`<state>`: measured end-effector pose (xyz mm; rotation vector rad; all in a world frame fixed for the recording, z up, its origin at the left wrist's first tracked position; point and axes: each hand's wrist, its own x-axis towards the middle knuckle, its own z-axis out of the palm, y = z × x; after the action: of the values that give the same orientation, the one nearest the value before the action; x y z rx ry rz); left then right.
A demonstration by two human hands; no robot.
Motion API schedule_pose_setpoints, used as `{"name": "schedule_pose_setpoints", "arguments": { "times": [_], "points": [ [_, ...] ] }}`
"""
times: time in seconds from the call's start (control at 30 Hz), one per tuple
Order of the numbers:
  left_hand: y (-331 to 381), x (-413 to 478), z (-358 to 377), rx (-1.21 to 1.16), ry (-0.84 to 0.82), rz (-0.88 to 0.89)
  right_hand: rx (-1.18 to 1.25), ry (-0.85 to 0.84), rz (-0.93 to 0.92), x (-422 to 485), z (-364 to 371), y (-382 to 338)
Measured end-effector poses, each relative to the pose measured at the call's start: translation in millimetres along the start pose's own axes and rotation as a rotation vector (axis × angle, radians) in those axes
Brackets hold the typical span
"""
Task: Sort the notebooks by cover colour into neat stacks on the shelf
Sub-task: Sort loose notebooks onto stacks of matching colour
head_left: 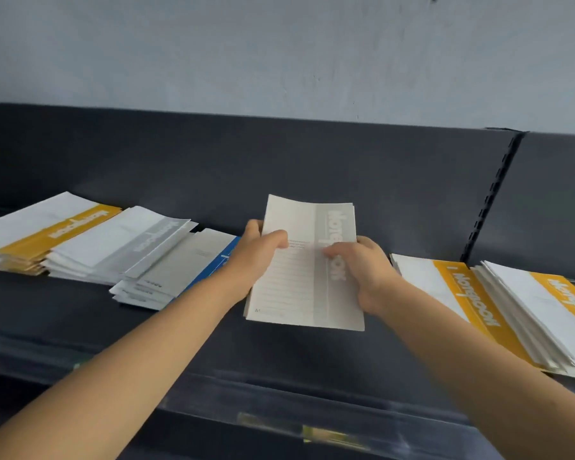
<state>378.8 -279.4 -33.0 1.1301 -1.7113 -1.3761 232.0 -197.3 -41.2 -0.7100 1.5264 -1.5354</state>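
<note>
A small bundle of grey-banded notebooks (pixel 304 283) is held above the middle of the dark shelf (pixel 279 346). My left hand (pixel 258 257) grips its left edge, thumb on top. My right hand (pixel 362 270) grips its right edge the same way. At the far left lies a stack of yellow-banded notebooks (pixel 44 234). Beside it sits a fanned stack of grey-banded notebooks (pixel 123 247). A messy pile with a blue-banded notebook (pixel 213 263) lies partly behind my left wrist. On the right lie two fanned piles of yellow-banded notebooks (pixel 462 293) (pixel 551 313).
The shelf's dark back panel (pixel 279 167) rises behind the stacks, with a slotted upright (pixel 492 194) at the right. A clear price rail with a yellow label (pixel 326 434) runs along the front edge. A pale wall is above.
</note>
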Motion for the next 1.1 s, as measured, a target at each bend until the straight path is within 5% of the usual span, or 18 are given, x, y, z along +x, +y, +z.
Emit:
{"name": "schedule_pose_setpoints", "arguments": {
  "times": [0.4, 0.77, 1.1],
  "points": [
    [-41, 38, -213, 0.078, -0.182, -0.091, -0.079, 0.001, 0.034, 22, 203, 6],
    [-55, 101, -298, 0.267, -0.055, 0.023, -0.275, -0.062, 0.005, 74, 285, 9],
    [-73, 137, -321, 1.099, -0.168, 0.123, -0.78, -0.008, -0.029, 100, 331, 28]
  ]
}}
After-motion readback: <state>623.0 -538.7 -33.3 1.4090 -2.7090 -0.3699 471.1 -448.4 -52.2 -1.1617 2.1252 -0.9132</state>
